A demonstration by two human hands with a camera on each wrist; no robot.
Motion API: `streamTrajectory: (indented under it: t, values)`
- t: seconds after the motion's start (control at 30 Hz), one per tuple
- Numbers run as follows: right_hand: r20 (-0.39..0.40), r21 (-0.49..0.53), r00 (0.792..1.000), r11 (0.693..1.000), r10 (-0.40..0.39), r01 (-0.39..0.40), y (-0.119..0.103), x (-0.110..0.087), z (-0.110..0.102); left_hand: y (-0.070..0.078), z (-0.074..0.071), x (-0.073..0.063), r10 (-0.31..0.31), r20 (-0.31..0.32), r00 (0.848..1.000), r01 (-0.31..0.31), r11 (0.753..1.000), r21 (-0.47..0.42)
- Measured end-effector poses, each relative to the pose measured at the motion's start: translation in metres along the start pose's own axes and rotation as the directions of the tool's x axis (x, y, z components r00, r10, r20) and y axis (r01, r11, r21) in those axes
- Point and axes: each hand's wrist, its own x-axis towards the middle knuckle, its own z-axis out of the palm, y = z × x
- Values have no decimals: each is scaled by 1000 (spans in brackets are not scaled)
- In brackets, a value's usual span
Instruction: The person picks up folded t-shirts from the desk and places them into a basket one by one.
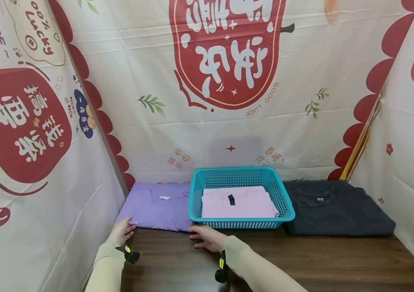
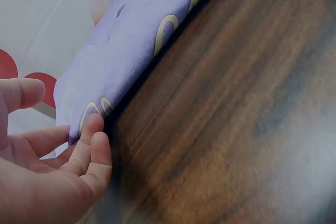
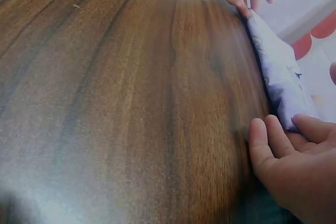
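A folded purple T-shirt [image 1: 163, 207] lies at the left of the table, its near edge facing me. At its near left corner is my left hand [image 1: 121, 231]; in the left wrist view the fingertips [image 2: 94, 121] touch the printed edge while the thumb stands apart. My right hand [image 1: 208, 238] is at the shirt's near right corner, just in front of the basket. Its fingers [image 3: 278, 135] are loosely bent against the purple edge in the right wrist view, with the thumb held away from the cloth.
Right of the shirt stands a teal plastic basket [image 1: 287, 209] holding a folded pink shirt [image 1: 243, 207]. Beyond it lies a folded dark grey T-shirt [image 1: 338, 211]. The wooden table [image 1: 324, 259] is bounded by printed cloth walls at the back, left and right.
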Motion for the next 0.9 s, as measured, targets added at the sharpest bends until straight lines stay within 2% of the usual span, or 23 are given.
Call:
streamTrajectory:
  t: [0.3,0.53,0.7,0.9]
  values:
    - [69,-7,997,999,47,-46,4,-11,3,-10,-12,-15,34,25,999,-36,996,84]
    - [138,-44,986,995,97,-92,12,-29,6,-23,-24,-34,42,44,998,-46,992,113]
    - [222,-87,969,992,108,-91,20,-45,7,-35,-34,-51,33,48,998,-39,991,126]
    - [318,-121,937,987,143,-110,22,-62,12,-45,-44,-74,54,52,997,-61,989,136]
